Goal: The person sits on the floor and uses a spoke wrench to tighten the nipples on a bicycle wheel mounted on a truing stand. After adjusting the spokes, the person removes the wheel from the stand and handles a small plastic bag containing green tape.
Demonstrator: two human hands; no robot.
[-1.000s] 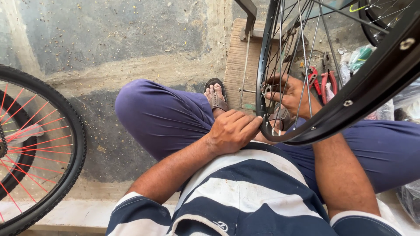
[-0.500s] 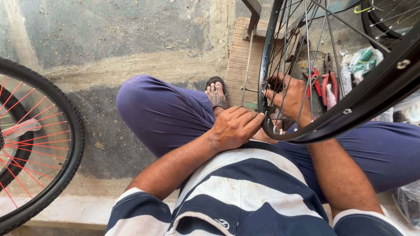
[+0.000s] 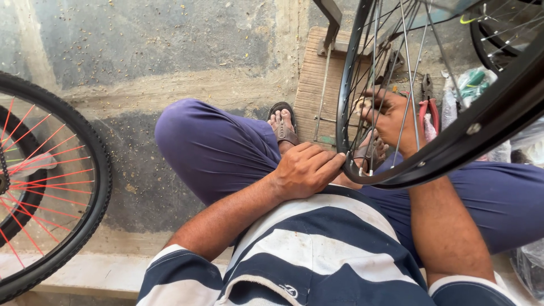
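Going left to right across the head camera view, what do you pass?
Tyred wheel with red spokes → bent knee in purple trousers → left hand on the bare black rim → right hand among the spokes → red-handled pliers.

This looks like a small bicycle repair workshop set on a rough, stained concrete floor (image 3: 170,45). A bare black wheel rim (image 3: 453,141) with steel spokes stands over the seated person's lap; left of it a tyred wheel with red spokes (image 3: 51,181) leans, and just behind it red-handled pliers (image 3: 428,110) lie beside a wooden board (image 3: 311,85).
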